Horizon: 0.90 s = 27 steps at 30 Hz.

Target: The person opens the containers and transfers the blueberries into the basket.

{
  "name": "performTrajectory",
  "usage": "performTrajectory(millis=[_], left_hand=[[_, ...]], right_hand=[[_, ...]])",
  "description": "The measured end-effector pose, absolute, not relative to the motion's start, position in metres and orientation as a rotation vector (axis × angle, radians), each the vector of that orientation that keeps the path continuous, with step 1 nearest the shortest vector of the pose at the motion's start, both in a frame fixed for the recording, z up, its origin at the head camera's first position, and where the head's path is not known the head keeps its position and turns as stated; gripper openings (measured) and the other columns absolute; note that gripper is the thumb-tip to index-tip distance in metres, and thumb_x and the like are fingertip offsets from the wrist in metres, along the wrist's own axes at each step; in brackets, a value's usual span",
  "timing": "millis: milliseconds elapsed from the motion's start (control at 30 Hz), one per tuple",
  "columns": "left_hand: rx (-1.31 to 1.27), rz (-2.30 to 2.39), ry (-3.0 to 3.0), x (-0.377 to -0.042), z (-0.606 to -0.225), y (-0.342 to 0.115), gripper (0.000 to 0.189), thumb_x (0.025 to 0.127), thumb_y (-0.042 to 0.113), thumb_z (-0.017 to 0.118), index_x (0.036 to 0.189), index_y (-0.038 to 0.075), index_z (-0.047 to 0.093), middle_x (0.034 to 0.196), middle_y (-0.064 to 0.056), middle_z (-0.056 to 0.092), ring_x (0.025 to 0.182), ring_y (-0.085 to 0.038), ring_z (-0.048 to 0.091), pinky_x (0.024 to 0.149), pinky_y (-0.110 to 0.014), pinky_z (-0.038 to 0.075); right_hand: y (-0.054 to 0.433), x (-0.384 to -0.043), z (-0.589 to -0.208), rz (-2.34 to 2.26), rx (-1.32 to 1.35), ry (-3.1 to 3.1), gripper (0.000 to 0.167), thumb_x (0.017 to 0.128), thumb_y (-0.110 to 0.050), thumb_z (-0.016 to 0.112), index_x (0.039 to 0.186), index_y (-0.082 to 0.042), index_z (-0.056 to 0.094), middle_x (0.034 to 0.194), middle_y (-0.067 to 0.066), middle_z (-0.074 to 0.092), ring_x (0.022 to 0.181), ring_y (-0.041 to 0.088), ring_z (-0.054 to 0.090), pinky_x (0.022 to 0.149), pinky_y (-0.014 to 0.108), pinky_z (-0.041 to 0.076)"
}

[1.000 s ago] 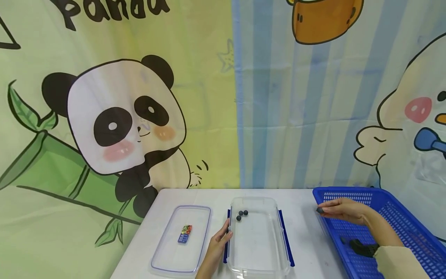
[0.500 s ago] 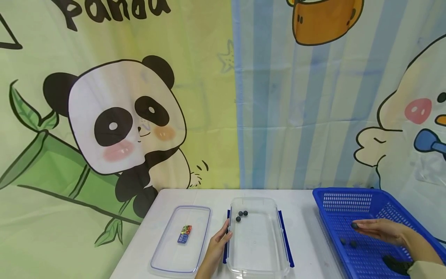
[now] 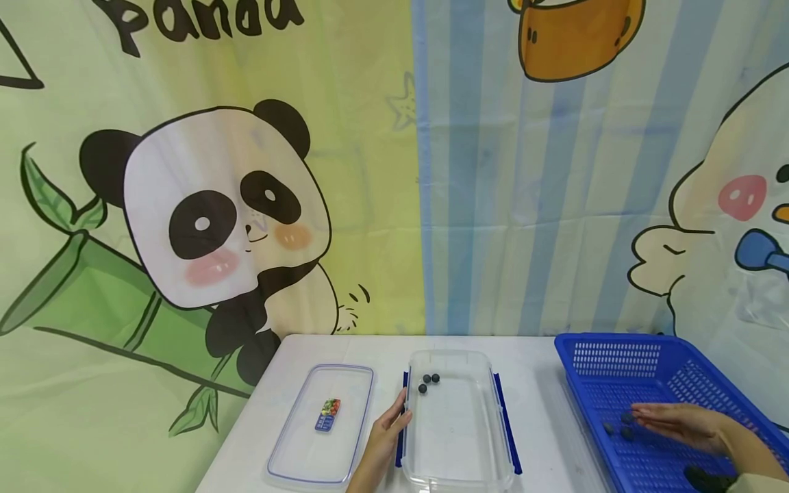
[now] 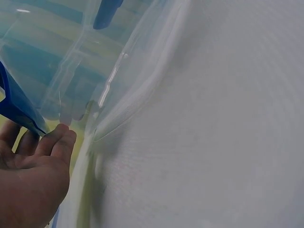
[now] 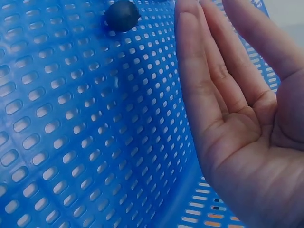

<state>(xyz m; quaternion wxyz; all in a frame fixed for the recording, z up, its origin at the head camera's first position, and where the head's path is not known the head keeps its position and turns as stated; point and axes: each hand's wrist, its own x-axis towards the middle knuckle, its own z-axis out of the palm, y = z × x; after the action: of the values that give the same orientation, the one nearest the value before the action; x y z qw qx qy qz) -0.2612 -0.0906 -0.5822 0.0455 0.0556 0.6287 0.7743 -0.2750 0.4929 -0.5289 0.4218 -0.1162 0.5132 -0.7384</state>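
Note:
My left hand (image 3: 383,438) holds the left side of a clear plastic food box (image 3: 459,438) in the head view. In the left wrist view, its bent fingers (image 4: 57,140) meet the wall beside a blue side flap (image 4: 21,104). Three blueberries (image 3: 422,389) lie at the far left inside the box. Over in the blue basket (image 3: 622,342), my right hand (image 3: 690,421) is low, with a blueberry (image 3: 627,417) at its fingertips. Two more blueberries (image 3: 627,433) lie beside it on the basket floor. The right wrist view cuts off the fingertips; one blueberry (image 5: 122,16) rests apart from them.
A clear lid (image 3: 302,452) with a purple-blue rim and a printed label (image 3: 327,415) lies left of the box on the white table (image 3: 536,411). A cartoon curtain (image 3: 364,205) hangs behind the table.
My right hand has carried the blueberry rightward from the basket's left rim, then lowered it toward the basket floor. My left hand and the box have stayed in place.

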Motion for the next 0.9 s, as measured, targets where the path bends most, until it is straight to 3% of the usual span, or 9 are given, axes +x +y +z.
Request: performTrajectory(millis=[200, 400, 633, 900], left_hand=[[0.167, 2.37, 1.922, -0.261, -0.581, -0.09, 0.054, 0.092, 0.02, 0.056, 0.14, 0.008, 0.034, 0.148, -0.008, 0.023, 0.137, -0.032, 0.014, 0.111, -0.046, 0.012], [0.15, 2.363, 1.94, -0.262, -0.583, -0.09, 0.055, 0.091, 0.021, 0.057, 0.14, 0.008, 0.036, 0.147, -0.009, 0.025, 0.137, -0.032, 0.016, 0.111, -0.046, 0.013], [0.14, 2.351, 1.961, -0.262, -0.583, -0.092, 0.055, 0.091, 0.024, 0.057, 0.14, 0.008, 0.036, 0.147, -0.009, 0.025, 0.136, -0.033, 0.015, 0.11, -0.048, 0.013], [0.163, 2.372, 1.949, -0.26, -0.581, -0.089, 0.053, 0.092, 0.022, 0.057, 0.139, 0.007, 0.036, 0.147, -0.009, 0.026, 0.136, -0.033, 0.016, 0.11, -0.047, 0.013]], right_hand=[[0.485, -0.276, -0.522, -1.88, -0.283, 1.305, 0.043, 0.102, -0.003, 0.022, 0.123, -0.005, 0.059, 0.126, 0.012, 0.055, 0.117, 0.021, 0.052, 0.105, 0.042, 0.032], [0.444, -0.288, -0.493, -1.929, -0.378, 1.33, 0.042, 0.101, -0.001, 0.023, 0.121, -0.004, 0.06, 0.123, 0.012, 0.058, 0.116, 0.022, 0.053, 0.103, 0.038, 0.035], [0.35, -0.314, -0.462, -1.845, -0.42, 1.58, 0.03, 0.098, -0.001, 0.038, 0.121, 0.006, 0.056, 0.116, 0.012, 0.062, 0.108, 0.022, 0.058, 0.097, 0.036, 0.043], [0.226, -0.34, -0.461, -1.687, -0.475, 1.697, 0.025, 0.093, -0.004, 0.051, 0.114, 0.008, 0.06, 0.109, 0.017, 0.064, 0.103, 0.027, 0.061, 0.092, 0.037, 0.047]])
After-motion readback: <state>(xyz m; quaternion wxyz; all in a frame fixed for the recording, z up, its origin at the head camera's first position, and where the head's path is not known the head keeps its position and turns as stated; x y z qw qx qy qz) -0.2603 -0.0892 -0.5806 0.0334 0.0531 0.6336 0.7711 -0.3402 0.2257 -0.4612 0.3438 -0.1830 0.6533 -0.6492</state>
